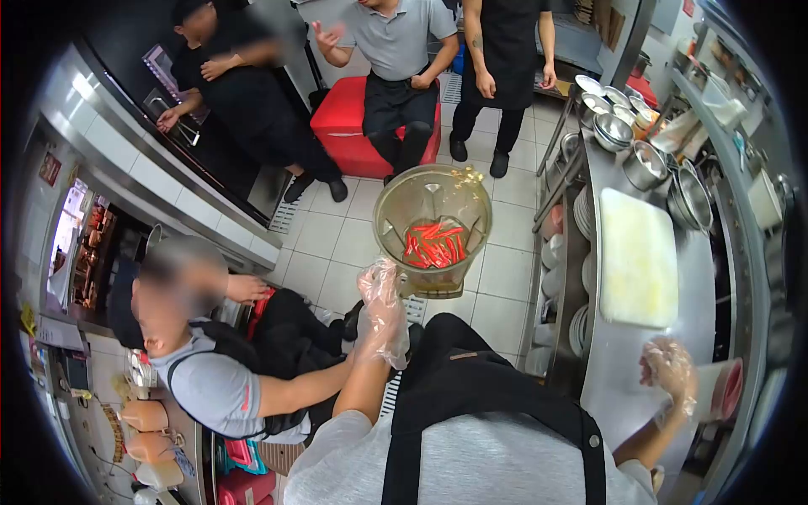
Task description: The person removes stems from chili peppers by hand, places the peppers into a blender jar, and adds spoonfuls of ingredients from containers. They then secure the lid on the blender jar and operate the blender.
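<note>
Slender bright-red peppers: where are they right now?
In the head view, the peppers lie inside the round, translucent brownish container slightly right of centre, just beyond the plastic-gloved left hand.

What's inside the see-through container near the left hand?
Red chillies lie at the bottom of the container; pale bits cling inside near its rim. Anything beneath the chillies is covered and cannot be seen.

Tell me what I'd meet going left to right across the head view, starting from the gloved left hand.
Gloved left hand → red chillies in the bin → stacked white plates → gloved right hand → red-and-white tub.
</note>
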The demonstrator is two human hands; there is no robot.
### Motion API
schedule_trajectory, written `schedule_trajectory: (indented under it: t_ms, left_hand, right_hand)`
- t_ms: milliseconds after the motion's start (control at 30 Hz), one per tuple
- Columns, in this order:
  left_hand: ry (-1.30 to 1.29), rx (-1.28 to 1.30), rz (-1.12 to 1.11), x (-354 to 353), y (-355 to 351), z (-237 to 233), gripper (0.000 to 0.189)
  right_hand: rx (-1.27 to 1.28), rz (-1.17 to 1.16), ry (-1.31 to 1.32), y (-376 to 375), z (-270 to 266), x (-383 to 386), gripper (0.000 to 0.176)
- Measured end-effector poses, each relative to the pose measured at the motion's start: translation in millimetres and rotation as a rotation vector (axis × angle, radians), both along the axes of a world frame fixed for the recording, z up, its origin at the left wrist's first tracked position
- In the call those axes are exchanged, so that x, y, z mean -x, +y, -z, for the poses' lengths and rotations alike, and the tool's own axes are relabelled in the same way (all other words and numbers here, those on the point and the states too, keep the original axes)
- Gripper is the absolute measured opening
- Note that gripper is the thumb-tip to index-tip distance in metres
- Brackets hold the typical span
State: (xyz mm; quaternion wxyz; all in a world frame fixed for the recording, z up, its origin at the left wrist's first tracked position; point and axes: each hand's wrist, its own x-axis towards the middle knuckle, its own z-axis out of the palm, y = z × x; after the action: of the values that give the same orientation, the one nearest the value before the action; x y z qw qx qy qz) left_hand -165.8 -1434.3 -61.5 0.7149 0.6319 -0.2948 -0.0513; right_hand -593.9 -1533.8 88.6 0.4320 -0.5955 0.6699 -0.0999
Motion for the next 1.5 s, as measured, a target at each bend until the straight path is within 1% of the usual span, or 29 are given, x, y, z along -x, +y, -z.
schedule_trajectory:
  t_ms: [33, 100, 133, 167, 233, 267, 300, 367, 400, 533, 567, 600, 633, 667, 700, 767, 800, 833, 867, 967, 1067, 1100, 1167, 1233, 1267, 1300, 1367, 1433, 1500]
  left_hand:
    - [0.006, -0.007, -0.003, -4, -26, 3, 0.024]
    - [0.365, 0.175, 0.068, -14, -77, 7, 0.023]
    - [0.429, 0.186, 0.046, -23, -103, 18, 0.018]
    - [0.428, 0.183, 0.053, -35, -129, 27, 0.018]
    - [0.194, 0.034, 0.152, -62, -178, 45, 0.016]
    - [-0.011, -0.007, 0.195, -75, -205, 47, 0.016]
    - [-0.005, -0.014, 0.212, -80, -231, 48, 0.016]
    - [0.362, 0.103, 0.104, -81, -289, 32, 0.017]
    - [0.250, 0.067, 0.281, -98, -312, 18, 0.021]
    - [0.288, 0.068, 0.289, -131, -425, 21, 0.023]
    - [0.289, 0.061, 0.325, -143, -451, 34, 0.023]
    - [0.194, 0.037, 0.413, -165, -476, 59, 0.015]
    - [0.098, 0.017, 0.501, -179, -504, 74, 0.023]
    - [0.111, 0.035, 0.354, -178, -538, 76, 0.021]
    - [0.319, 0.074, 0.407, -172, -565, 45, 0.019]
    - [0.524, 0.070, 0.399, -171, -624, 18, 0.017]
    - [0.468, 0.115, 0.435, -177, -652, 18, 0.013]
    - [0.397, 0.071, 0.607, -188, -682, 9, 0.011]
    - [0.424, 0.102, 0.550, -188, -713, 11, 0.011]
    - [0.467, 0.117, 0.495, -192, -801, 3, 0.011]
    - [0.437, 0.041, 0.536, -212, -882, 7, 0.012]
    - [0.388, -0.022, 0.579, -213, -908, -1, 0.013]
    - [0.441, -0.017, 0.654, -205, -954, -20, 0.017]
    - [0.410, -0.029, 0.500, -196, -1008, -29, 0.018]
    - [0.407, -0.134, 0.553, -195, -1026, -50, 0.017]
    - [0.469, 0.029, 0.737, -204, -1059, -41, 0.019]
    - [0.480, -0.019, 0.681, -196, -1114, -47, 0.014]
    - [0.453, -0.035, 0.770, -194, -1170, -51, 0.015]
    - [0.426, -0.035, 0.858, -182, -1220, -51, 0.017]
  right_hand:
    - [-0.007, -0.003, 0.006, -29, 7, -13, 0.020]
    - [-0.045, -0.160, 0.002, -84, 18, -48, 0.027]
    - [-0.046, -0.192, 0.027, -112, 23, -66, 0.029]
    - [-0.048, -0.184, 0.025, -140, 30, -80, 0.029]
    - [-0.090, -0.220, -0.140, -191, 47, -107, 0.028]
    - [-0.102, -0.281, -0.152, -217, 54, -116, 0.027]
    - [-0.110, -0.264, -0.148, -237, 58, -126, 0.027]
    - [-0.183, -0.265, -0.225, -274, 55, -152, 0.025]
    - [-0.210, -0.192, -0.241, -293, 59, -162, 0.022]
    - [-0.252, -0.058, -0.243, -368, 61, -190, 0.020]
    - [-0.277, -0.075, -0.198, -387, 62, -194, 0.024]
    - [-0.303, -0.094, -0.155, -409, 65, -199, 0.028]
    - [-0.298, -0.060, -0.163, -431, 71, -204, 0.028]
    - [-0.259, -0.059, -0.146, -454, 79, -208, 0.030]
    - [-0.221, -0.063, -0.125, -477, 84, -209, 0.033]
    - [-0.226, -0.002, -0.105, -530, 81, -221, 0.035]
    - [-0.186, -0.032, -0.148, -550, 81, -224, 0.032]
    - [-0.140, -0.063, -0.184, -578, 78, -227, 0.029]
    - [-0.219, -0.003, -0.285, -607, 67, -237, 0.029]
    - [-0.129, 0.000, -0.431, -694, 59, -258, 0.028]
    - [-0.002, -0.106, -0.393, -784, 43, -288, 0.030]
    - [0.109, -0.178, -0.291, -813, 39, -295, 0.031]
    - [0.149, -0.162, -0.231, -865, 26, -313, 0.033]
    - [0.222, -0.158, -0.184, -917, 31, -318, 0.033]
    - [0.195, -0.101, -0.248, -938, 43, -318, 0.032]
    - [0.177, -0.041, -0.308, -960, 52, -317, 0.031]
    - [0.156, 0.093, -0.358, -1000, 62, -319, 0.028]
    - [0.208, 0.245, -0.378, -1034, 67, -317, 0.028]
    - [0.234, 0.291, -0.368, -1062, 67, -309, 0.031]
